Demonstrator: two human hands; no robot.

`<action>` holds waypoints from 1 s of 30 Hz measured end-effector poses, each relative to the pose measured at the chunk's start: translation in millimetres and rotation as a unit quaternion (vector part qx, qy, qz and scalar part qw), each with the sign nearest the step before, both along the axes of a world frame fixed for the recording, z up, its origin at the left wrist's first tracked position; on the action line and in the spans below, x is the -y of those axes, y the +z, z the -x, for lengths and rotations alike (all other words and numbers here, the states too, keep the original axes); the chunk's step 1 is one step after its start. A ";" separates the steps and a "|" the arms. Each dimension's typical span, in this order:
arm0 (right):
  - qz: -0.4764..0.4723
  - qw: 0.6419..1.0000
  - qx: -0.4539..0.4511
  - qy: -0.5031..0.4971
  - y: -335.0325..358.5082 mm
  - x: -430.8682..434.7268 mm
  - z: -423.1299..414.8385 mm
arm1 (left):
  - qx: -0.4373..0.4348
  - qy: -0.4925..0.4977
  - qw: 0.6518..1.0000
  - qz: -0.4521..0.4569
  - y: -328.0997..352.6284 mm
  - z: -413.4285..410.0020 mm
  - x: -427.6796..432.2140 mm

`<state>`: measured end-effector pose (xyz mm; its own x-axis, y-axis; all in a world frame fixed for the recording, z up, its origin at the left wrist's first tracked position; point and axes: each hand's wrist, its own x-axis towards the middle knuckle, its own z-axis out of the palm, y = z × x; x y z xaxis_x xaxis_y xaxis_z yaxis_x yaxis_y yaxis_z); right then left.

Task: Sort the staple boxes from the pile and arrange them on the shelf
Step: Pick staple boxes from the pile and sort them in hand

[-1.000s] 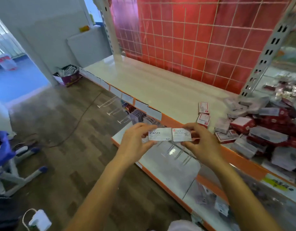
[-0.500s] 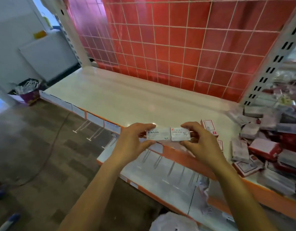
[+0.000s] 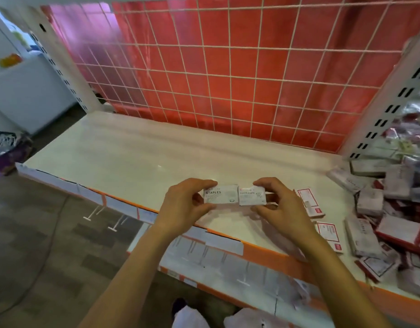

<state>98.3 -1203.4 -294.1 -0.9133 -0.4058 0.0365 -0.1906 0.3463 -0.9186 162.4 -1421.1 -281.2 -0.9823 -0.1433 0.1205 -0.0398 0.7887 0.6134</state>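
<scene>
One broad red backing panel (image 3: 228,79), crossed by a white wire grid, rises behind the shelf (image 3: 133,157), a smooth, glossy white slab with an orange front edge. At the shelf's right end lies the pile (image 3: 381,209) of flat rectangular cartons, red and white, several in crinkled clear wrap. Over the front edge the left hand (image 3: 183,207) pinches the small white STAPLES box (image 3: 219,195) between thumb and fingers. The right hand (image 3: 282,207) pinches a second box (image 3: 251,196) (its print too blurred to read). The two boxes meet edge to edge.
</scene>
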 end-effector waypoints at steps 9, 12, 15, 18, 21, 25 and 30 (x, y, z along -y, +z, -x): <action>0.003 0.998 0.009 -0.068 -4.4 39.4 -5.6 | 0.001 -0.091 0.995 -0.034 0.9 29.1 51.3; -0.019 0.995 0.000 -0.096 -6.1 52.1 -8.4 | 0.007 -0.146 0.989 -0.025 -2.1 38.8 67.7; -0.020 0.992 0.006 -0.121 -7.5 61.5 -11.8 | 0.029 -0.175 0.983 -0.042 -3.9 44.6 80.0; -0.011 0.990 0.034 -0.135 -3.4 67.1 -15.3 | 0.056 -0.187 0.977 -0.081 -3.8 47.5 89.5; 0.015 0.990 0.058 -0.124 3.0 68.4 -17.8 | 0.090 -0.172 0.969 -0.152 -3.2 49.2 96.7; 0.078 0.984 0.072 -0.143 6.6 70.5 -19.6 | 0.145 -0.171 0.930 -0.290 -1.9 48.9 95.8; 0.081 0.979 0.063 -0.176 1.7 73.3 -19.8 | 0.199 -0.189 0.885 -0.377 -1.2 49.5 91.0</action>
<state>118.1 -1276.7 -292.5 -0.9968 -0.0642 -0.0486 0.0335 0.2185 -0.9753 112.9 -1512.0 -282.4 -0.9205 0.3116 -0.2358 -0.1918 0.1654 0.9674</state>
